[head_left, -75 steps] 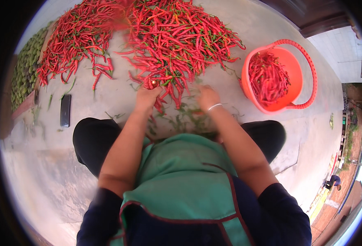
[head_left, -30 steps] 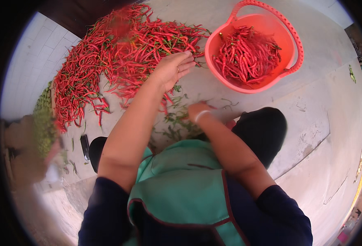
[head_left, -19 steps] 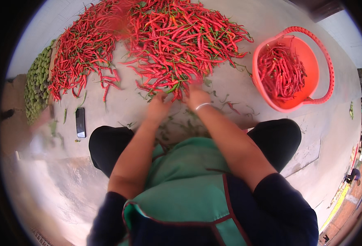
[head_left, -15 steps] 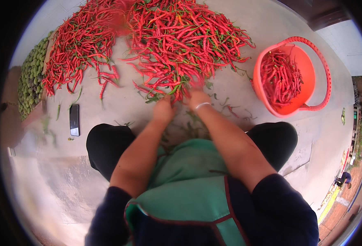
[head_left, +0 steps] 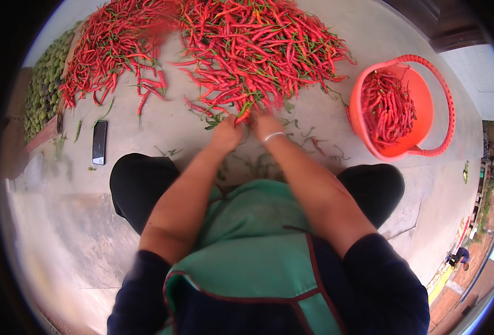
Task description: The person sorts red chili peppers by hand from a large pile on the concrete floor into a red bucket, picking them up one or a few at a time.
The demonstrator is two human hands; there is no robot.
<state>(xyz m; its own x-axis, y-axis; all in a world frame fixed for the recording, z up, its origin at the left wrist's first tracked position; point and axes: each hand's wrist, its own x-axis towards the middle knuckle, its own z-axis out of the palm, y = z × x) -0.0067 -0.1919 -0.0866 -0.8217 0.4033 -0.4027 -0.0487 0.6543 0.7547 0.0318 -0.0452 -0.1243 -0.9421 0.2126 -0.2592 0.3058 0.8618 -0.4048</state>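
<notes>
My left hand [head_left: 227, 135] is closed on a red chili pepper [head_left: 242, 118], which pokes out of its fingers toward the pile. Right beside it is my right hand [head_left: 266, 126], with a thin white bracelet on the wrist. Its fingers are curled and partly hidden, so what they hold cannot be made out. Both hands are at the near edge of a large pile of red chili peppers [head_left: 264, 50] with green stems. Green leaves and stem bits [head_left: 252, 164] are scattered on the floor between my hands and my lap.
At the right stands an orange-red basket [head_left: 424, 111] with a hooped handle, partly filled with red chilies [head_left: 389, 109]. A second chili heap [head_left: 110, 50] spreads at the far left, beside a mass of green round produce [head_left: 48, 84]. A black phone [head_left: 99, 143] lies near my left knee.
My hands have drawn a little nearer each other, with a red chili now showing between them. The whole view has shifted slightly. The basket and piles look the same.
</notes>
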